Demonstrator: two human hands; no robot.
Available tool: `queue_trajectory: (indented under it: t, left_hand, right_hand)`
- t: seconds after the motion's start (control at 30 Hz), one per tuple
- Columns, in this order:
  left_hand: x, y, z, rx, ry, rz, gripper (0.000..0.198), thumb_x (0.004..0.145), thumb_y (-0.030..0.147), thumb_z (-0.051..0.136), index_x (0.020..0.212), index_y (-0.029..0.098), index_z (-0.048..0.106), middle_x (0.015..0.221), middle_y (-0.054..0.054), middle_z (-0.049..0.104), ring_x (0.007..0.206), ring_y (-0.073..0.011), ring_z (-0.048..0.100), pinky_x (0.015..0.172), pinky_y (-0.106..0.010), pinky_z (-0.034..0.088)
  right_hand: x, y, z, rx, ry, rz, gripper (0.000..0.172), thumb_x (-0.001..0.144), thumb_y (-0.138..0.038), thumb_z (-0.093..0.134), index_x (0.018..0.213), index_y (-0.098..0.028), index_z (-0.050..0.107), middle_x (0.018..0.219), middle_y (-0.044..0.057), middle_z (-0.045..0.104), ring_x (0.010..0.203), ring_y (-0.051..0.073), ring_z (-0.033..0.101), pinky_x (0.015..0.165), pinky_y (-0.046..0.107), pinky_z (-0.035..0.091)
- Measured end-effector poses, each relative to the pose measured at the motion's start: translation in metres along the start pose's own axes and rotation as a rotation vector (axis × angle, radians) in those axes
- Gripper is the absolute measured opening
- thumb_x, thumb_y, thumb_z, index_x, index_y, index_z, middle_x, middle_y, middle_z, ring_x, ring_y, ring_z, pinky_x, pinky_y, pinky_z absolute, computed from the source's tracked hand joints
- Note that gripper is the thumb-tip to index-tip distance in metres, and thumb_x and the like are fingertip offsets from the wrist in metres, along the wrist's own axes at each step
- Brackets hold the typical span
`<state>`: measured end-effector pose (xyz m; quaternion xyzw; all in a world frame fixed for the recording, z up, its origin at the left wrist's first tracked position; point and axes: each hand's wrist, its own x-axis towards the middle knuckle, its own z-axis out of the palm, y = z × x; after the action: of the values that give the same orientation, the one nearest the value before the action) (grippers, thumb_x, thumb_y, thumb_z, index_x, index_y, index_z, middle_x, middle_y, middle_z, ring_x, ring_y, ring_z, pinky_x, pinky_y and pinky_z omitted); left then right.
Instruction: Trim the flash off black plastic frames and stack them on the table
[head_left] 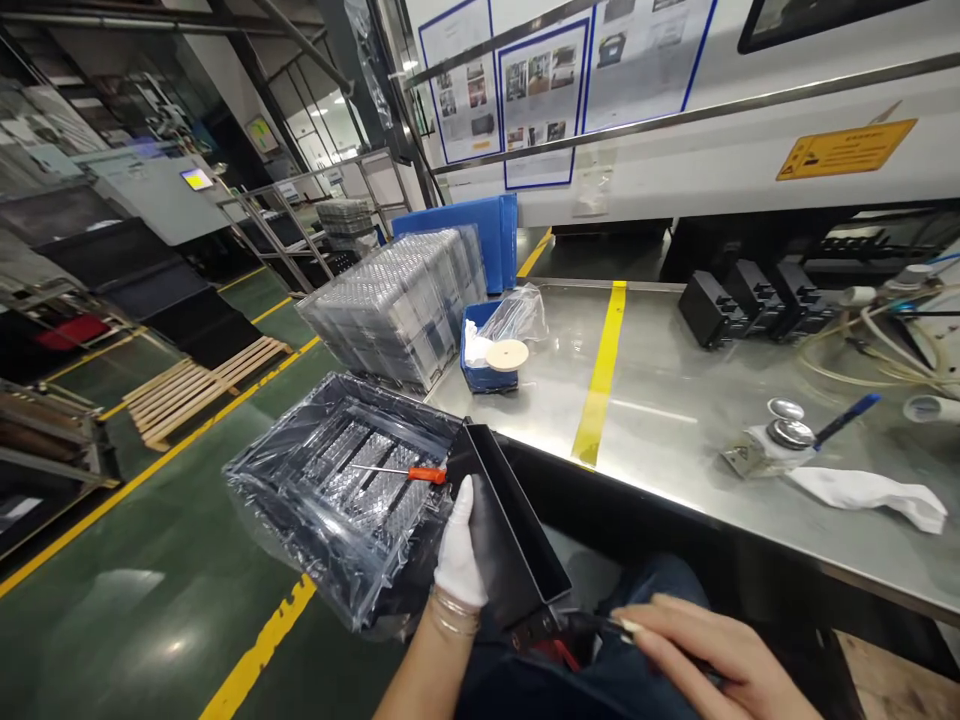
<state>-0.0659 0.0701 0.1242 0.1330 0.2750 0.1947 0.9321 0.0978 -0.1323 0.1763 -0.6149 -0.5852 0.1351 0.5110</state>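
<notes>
My left hand (459, 548), in a white glove, grips a long black open-topped plastic housing (499, 540) tilted over my lap. The glove's thumb lies along its side wall; the other fingers are hidden behind it. My bare right hand (705, 650) is closed in a pinch on a slim tool (622, 628) with a pale part at the fingertips. The tool's dark front end reaches the housing's near lower corner; its exact kind is unclear. To the left, a screwdriver (426, 475) with an orange handle rests across a black crate (300, 560) lined with clear plastic.
A steel bench (652, 420) carries a blue bin (491, 380), black parts (712, 310), a metal-lidded dispenser (787, 435), a blue pen (847, 418) and a white cloth (870, 495). Stacked clear trays (390, 310) stand behind the crate. A wooden pallet (202, 385) lies on the floor.
</notes>
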Motion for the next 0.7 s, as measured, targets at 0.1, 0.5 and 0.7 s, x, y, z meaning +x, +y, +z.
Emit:
queue_trajectory:
  t: [0.1, 0.5, 0.7]
  left_hand:
    - [-0.004, 0.001, 0.002, -0.072, 0.016, 0.069, 0.035, 0.097, 0.048, 0.063, 0.096, 0.019, 0.083, 0.098, -0.003, 0.081, 0.117, -0.0222, 0.07, 0.119, -0.035, 0.04]
    - [-0.018, 0.005, 0.023, -0.09, -0.043, 0.062, 0.041, 0.062, 0.047, 0.095, 0.095, 0.025, 0.084, 0.095, -0.002, 0.082, 0.118, -0.0302, 0.069, 0.12, -0.042, 0.039]
    - [-0.02, -0.016, 0.019, -0.032, -0.1, 0.027, 0.049, 0.059, 0.049, 0.096, 0.099, 0.024, 0.083, 0.095, 0.004, 0.081, 0.088, -0.0125, 0.074, 0.106, -0.021, 0.046]
  right_hand:
    - [-0.001, -0.005, 0.005, 0.078, -0.179, 0.097, 0.04, 0.105, -0.049, 0.051, 0.087, -0.028, 0.08, 0.073, 0.001, 0.076, 0.061, 0.017, 0.073, 0.056, 0.018, 0.059]
    - [0.0, -0.008, 0.005, 0.131, -0.314, 0.118, 0.037, 0.102, -0.052, 0.056, 0.085, -0.031, 0.081, 0.077, 0.001, 0.079, 0.067, 0.018, 0.077, 0.064, 0.017, 0.061]
    - [0.028, 0.007, 0.021, 0.07, 0.184, 0.163, 0.049, 0.091, -0.068, 0.065, 0.078, -0.022, 0.078, 0.074, 0.005, 0.078, 0.06, 0.018, 0.074, 0.055, 0.017, 0.06]
